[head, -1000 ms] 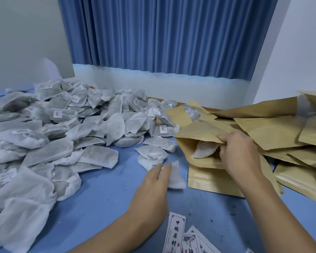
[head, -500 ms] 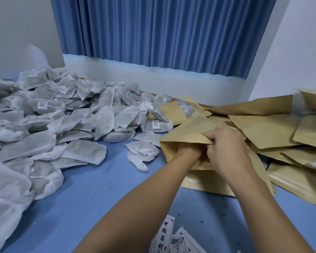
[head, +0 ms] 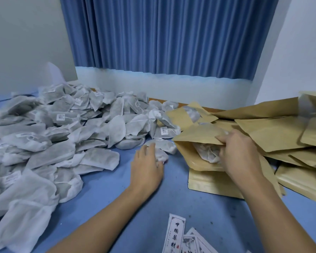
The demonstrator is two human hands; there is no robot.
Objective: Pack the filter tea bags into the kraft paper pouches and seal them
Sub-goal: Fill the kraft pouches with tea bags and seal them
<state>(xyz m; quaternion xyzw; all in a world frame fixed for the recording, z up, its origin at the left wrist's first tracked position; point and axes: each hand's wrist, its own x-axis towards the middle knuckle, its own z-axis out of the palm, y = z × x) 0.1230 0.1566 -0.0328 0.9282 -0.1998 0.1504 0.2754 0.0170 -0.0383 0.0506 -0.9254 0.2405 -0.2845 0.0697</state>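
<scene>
A kraft paper pouch (head: 195, 136) lies open toward the left on the blue table, with white filter tea bags (head: 207, 152) showing in its mouth. My right hand (head: 237, 152) pinches the pouch's upper flap, thumb on top and fingers under it. My left hand (head: 146, 167) is down on a loose tea bag (head: 161, 155) just left of the pouch, its fingers curled over the bag. A big heap of filter tea bags (head: 53, 132) fills the left side.
A stack of flat kraft pouches (head: 274, 132) covers the right side, one more pouch (head: 212, 185) lying under the open one. Printed paper labels (head: 175, 234) lie near the front edge. A blue curtain and white wall close the back.
My left hand has come out of the pouch mouth and moved left onto a loose tea bag. The right hand still holds the pouch flap. The pouch now holds more bags.
</scene>
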